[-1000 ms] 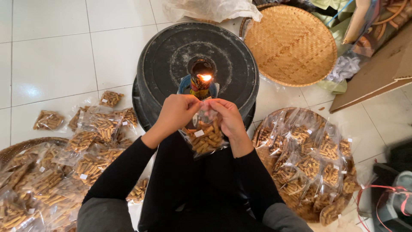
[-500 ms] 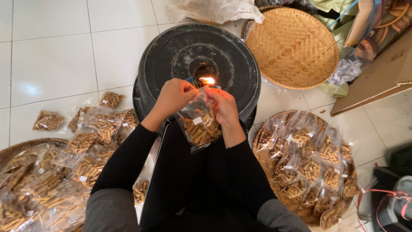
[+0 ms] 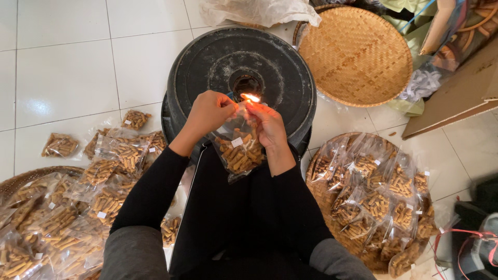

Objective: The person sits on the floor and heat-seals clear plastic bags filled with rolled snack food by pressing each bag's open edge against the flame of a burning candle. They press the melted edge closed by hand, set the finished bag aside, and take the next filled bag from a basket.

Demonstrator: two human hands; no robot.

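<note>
My left hand (image 3: 207, 113) and my right hand (image 3: 267, 123) both pinch the top edge of a clear plastic bag of brown snack sticks (image 3: 238, 149). The bag hangs between my hands, above my lap. Its top edge sits at a small flame (image 3: 251, 97) that burns over the centre hole of a round black container lid (image 3: 207, 62) in front of me. Both sleeves are black.
Many filled snack bags (image 3: 109, 171) lie on the tiled floor and on a woven tray at my left. More bags fill a round woven tray (image 3: 373, 197) at my right. An upturned woven basket (image 3: 358, 52) and a cardboard sheet (image 3: 461, 93) lie at the back right.
My hands have lifted the bag a little and brought its top edge closer to the flame; the bag hangs higher than a second ago.
</note>
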